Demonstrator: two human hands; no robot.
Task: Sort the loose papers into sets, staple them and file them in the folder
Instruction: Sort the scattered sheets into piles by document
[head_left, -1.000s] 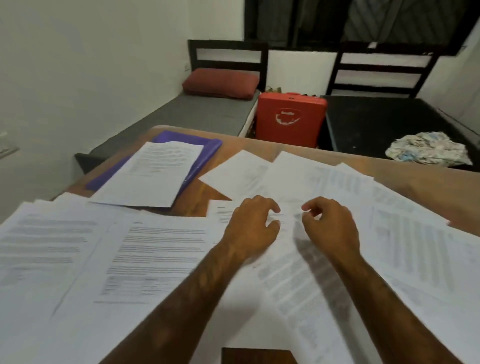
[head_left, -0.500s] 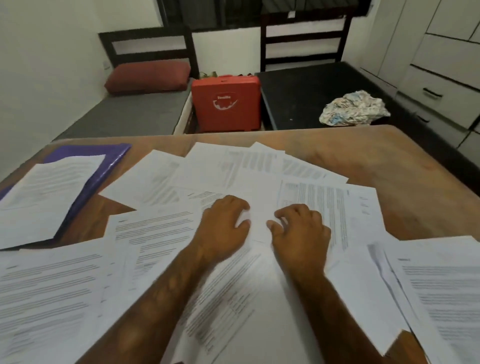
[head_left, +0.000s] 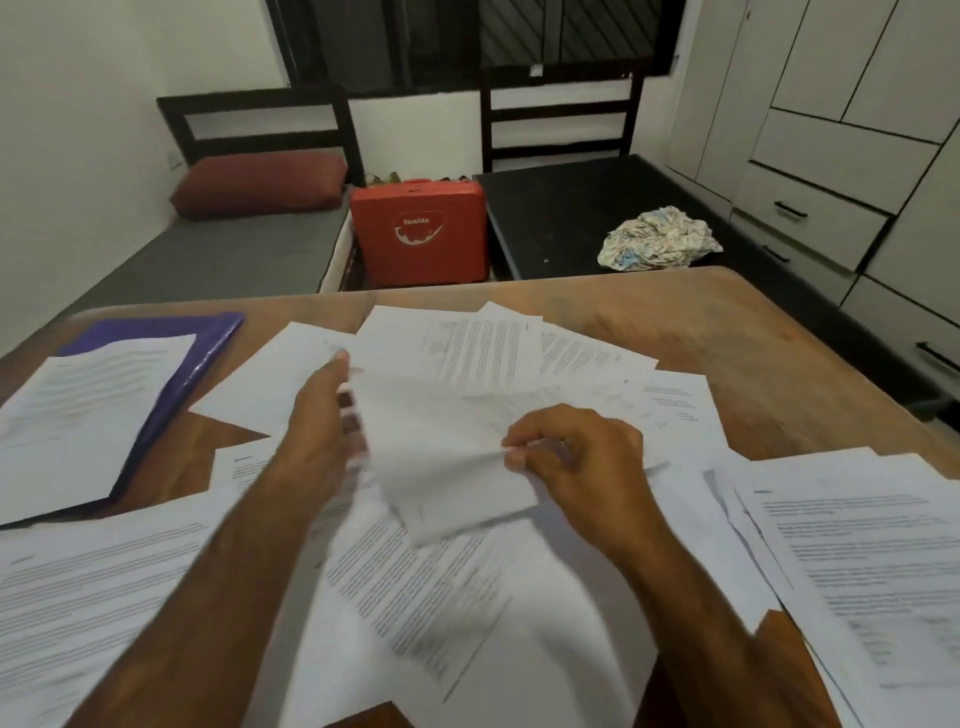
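Loose printed papers (head_left: 483, 348) lie spread across the wooden table (head_left: 727, 332). My right hand (head_left: 582, 457) pinches the edge of one white sheet (head_left: 441, 452) and holds it lifted above the pile. My left hand (head_left: 322, 431) grips the same sheet on its left side, thumb on top and fingers behind it. A purple folder (head_left: 192, 374) lies at the table's left with a stack of pages (head_left: 88, 410) resting on it. More printed sheets (head_left: 872, 561) lie at the right front. No stapler is in view.
Beyond the table's far edge stand a red case (head_left: 418, 231), a grey bed with a red pillow (head_left: 260, 184) and a black bed with crumpled cloth (head_left: 657, 239). Cabinet drawers (head_left: 810, 218) line the right wall.
Both hands were pressed on the pile; now they have lifted one sheet off it. The camera has turned rightward and upward.
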